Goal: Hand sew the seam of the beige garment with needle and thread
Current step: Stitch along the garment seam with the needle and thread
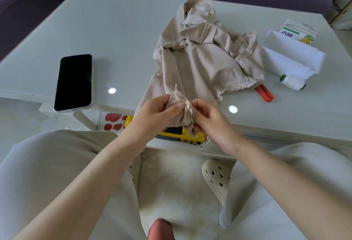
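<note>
Beige cotton garment (205,59) trails up-desk from both grips, its frayed seam edge pinched between left hand (160,113) and right hand (209,118), needle unseen.

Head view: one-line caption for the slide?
Both hands, left hand and right hand, pinch a bunched edge of the beige garment at the near edge of the white table.

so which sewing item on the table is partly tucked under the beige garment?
The red-orange tool, by the beige garment: its far end disappears under the hem. The white thread spool and the folded white fabric lie fully clear, further right.
</note>
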The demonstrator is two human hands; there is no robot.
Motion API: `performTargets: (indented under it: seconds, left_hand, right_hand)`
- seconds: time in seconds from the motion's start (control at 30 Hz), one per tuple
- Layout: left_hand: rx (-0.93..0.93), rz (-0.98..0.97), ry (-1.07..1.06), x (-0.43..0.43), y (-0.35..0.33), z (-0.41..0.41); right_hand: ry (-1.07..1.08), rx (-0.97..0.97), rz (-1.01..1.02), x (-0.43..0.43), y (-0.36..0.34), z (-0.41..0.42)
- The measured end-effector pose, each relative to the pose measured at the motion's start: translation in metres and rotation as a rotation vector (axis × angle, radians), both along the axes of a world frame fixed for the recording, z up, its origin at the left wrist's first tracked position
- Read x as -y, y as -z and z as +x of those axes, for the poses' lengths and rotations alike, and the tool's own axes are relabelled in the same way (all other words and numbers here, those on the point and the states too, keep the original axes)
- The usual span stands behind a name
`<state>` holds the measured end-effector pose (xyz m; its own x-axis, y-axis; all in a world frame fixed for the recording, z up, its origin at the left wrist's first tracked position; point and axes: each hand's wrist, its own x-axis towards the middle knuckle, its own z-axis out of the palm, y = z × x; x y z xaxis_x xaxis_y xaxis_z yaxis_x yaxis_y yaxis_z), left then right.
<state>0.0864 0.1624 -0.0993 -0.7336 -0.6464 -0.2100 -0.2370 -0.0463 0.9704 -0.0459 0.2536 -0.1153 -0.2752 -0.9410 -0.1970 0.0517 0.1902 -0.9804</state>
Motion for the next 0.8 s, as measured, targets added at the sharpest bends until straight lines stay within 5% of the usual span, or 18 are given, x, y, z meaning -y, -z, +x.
performTargets:
  seconds: [0.8]
  left_hand:
    - [0.069,0.013,-0.081,-0.0014,0.0063,-0.0045]
  right_hand:
    - [0.263,-0.006,0.011,0.0037,0.0052,-0.0029]
